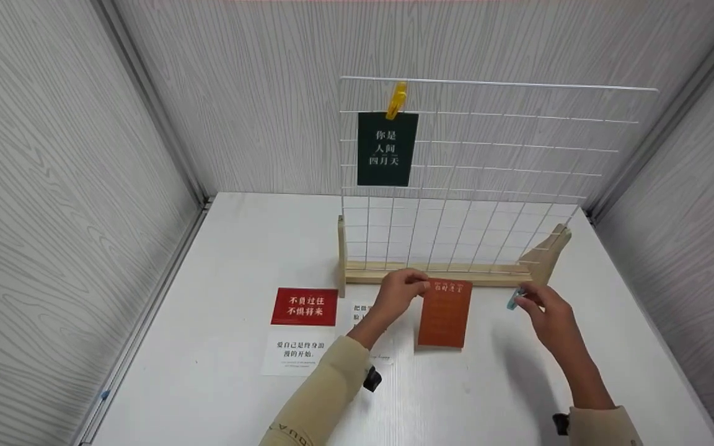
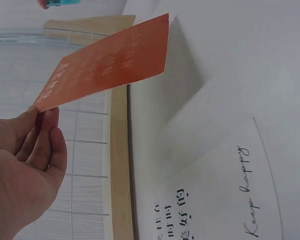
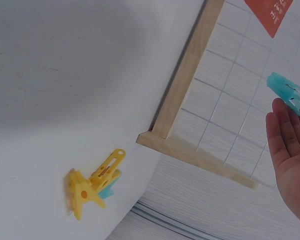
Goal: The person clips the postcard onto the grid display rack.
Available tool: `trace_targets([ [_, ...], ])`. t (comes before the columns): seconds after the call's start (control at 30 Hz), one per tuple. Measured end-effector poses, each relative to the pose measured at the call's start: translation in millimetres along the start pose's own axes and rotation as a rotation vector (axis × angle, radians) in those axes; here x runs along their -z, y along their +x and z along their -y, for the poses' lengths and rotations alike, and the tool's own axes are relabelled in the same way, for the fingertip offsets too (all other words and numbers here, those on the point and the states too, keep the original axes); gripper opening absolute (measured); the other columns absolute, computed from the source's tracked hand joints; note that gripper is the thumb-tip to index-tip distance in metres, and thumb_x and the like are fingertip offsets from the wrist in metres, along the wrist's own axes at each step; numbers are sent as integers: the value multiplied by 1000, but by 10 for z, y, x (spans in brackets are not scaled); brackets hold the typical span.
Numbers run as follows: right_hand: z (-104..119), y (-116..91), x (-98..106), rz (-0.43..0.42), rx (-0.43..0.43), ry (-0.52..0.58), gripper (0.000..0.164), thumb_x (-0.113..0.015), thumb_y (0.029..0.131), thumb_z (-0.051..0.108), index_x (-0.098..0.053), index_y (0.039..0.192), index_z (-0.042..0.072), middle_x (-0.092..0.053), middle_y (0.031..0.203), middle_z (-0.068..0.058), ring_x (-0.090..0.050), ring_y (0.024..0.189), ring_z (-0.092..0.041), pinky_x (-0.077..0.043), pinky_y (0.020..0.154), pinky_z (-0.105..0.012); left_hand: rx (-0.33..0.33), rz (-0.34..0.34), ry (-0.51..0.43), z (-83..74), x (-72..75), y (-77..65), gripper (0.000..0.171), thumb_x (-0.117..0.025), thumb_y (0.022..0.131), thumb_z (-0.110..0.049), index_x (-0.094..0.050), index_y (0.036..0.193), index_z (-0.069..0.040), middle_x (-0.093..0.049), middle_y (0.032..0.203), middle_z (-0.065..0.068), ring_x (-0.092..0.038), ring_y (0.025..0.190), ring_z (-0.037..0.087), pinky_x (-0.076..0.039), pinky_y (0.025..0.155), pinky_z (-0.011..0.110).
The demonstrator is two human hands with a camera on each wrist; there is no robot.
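Note:
An orange-red card [image 1: 445, 314] hangs from my left hand [image 1: 399, 294], which pinches its upper left corner between thumb and fingers. In the left wrist view that card [image 2: 110, 65] tilts above the table, apart from it. My right hand [image 1: 548, 311] pinches a light blue clothespin [image 1: 514, 299] to the right of the card. The clothespin [image 3: 286, 91] shows more plainly in the right wrist view, at the fingertips. Behind both hands stands a white wire grid [image 1: 487, 167] on a wooden base [image 1: 437, 275]. A yellow clothespin [image 1: 396, 100] clips a dark green card [image 1: 387, 148] at the grid's upper left.
On the table left of the grid lie a red card [image 1: 305, 307] and a white card [image 1: 295, 359]. Another white card [image 1: 362, 310] is partly under my left arm. Yellow clothespins [image 3: 85, 192] with a blue one [image 3: 110, 187] lie near the wooden base's right end.

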State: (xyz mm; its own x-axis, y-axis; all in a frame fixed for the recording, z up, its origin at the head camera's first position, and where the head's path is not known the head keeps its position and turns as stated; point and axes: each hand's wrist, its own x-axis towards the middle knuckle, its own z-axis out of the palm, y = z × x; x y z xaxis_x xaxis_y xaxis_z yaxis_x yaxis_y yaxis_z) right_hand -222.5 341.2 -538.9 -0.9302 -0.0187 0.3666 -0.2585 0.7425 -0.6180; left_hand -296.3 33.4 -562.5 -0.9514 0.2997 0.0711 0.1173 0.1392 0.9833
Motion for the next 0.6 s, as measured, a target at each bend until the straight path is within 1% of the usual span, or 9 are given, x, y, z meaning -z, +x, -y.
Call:
trace_targets([
  [0.03,17,14,6,1,-3,4,33,-65,99,14,-61,129,3,-66,110,-8,-56,97,5,-41,80,-2,-4,-1,1,-21,-3,9,15,-67,98,-16,-74,110,-11,-73,97,1,-68,87,11,-56,81,32],
  [0.13,80,58,35,5,-22,20,36,-62,101,18,-59,134,3,-66,113,-10,-55,99,5,-40,81,-2,-25,0,-10,-87,-9,46,13,-67,97,-15,-74,108,-11,-73,96,1,-68,86,11,-56,77,28],
  [0.27,181,123,89,3,-35,46,39,-58,103,22,-58,137,4,-65,117,-12,-54,102,3,-39,83,-2,-50,7,-22,-205,-7,91,13,-68,97,-15,-73,108,-11,-72,97,2,-68,87,11,-57,79,29],
  [0.43,314,223,158,-12,-5,77,36,-59,103,20,-59,135,4,-64,118,-11,-53,103,6,-40,84,-2,-88,9,5,-393,-9,167,11,-68,97,-16,-74,105,-12,-72,96,-1,-68,88,11,-58,83,35],
  [0.5,363,264,187,-17,7,88,35,-59,103,21,-59,135,4,-64,118,-11,-52,103,8,-40,85,-2,-99,3,19,-481,-12,199,10,-67,98,-17,-74,104,-14,-72,95,-2,-67,88,11,-58,82,34],
  [0.6,436,317,237,-31,22,101,36,-59,103,21,-59,134,4,-63,119,-12,-52,103,11,-40,86,-3,-111,-4,31,-611,-20,243,9,-67,98,-17,-74,104,-16,-71,94,-5,-68,88,10,-57,81,29],
])
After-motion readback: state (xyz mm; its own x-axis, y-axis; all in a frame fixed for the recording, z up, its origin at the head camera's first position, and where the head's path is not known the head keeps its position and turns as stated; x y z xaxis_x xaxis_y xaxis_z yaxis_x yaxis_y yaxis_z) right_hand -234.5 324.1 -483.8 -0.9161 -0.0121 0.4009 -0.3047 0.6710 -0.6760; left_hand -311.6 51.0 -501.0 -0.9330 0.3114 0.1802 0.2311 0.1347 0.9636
